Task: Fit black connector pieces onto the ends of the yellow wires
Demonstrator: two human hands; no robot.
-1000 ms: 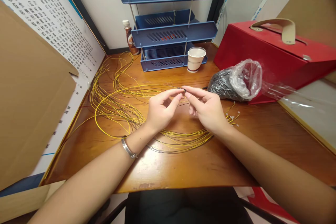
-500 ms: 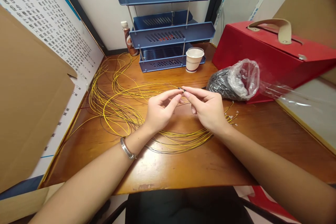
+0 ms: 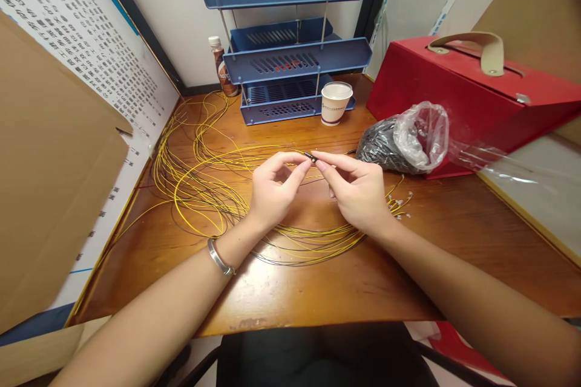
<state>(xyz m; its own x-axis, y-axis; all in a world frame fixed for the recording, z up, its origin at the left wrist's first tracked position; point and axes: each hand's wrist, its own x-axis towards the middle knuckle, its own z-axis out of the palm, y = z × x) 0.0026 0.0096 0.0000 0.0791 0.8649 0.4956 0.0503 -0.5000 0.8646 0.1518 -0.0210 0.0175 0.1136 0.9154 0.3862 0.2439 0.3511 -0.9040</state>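
Observation:
My left hand (image 3: 276, 188) and my right hand (image 3: 363, 193) meet over the middle of the wooden table, thumb and forefinger of each pinched together. Between their tips is a small black connector (image 3: 311, 158) with a tiny brass-coloured spot. A yellow wire (image 3: 254, 149) runs to it from the left in a wide loop. Beneath and around the hands lies a bundle of yellow and black wires (image 3: 318, 248). The wire ends (image 3: 399, 202) carry small whitish tips, just right of my right wrist. Fingers partly hide the connector.
An open clear bag of black pieces (image 3: 385, 145) leans by a red box (image 3: 472, 115) at right. Behind stand a paper cup (image 3: 336, 106), a blue tiered rack (image 3: 295, 60) and a brown bottle (image 3: 222, 69). Cardboard (image 3: 54, 169) borders the left side.
Both hands have shifted slightly left, and their fingertips are a little further apart. More of the black connector shows between them. The yellow loop has moved a bit left.

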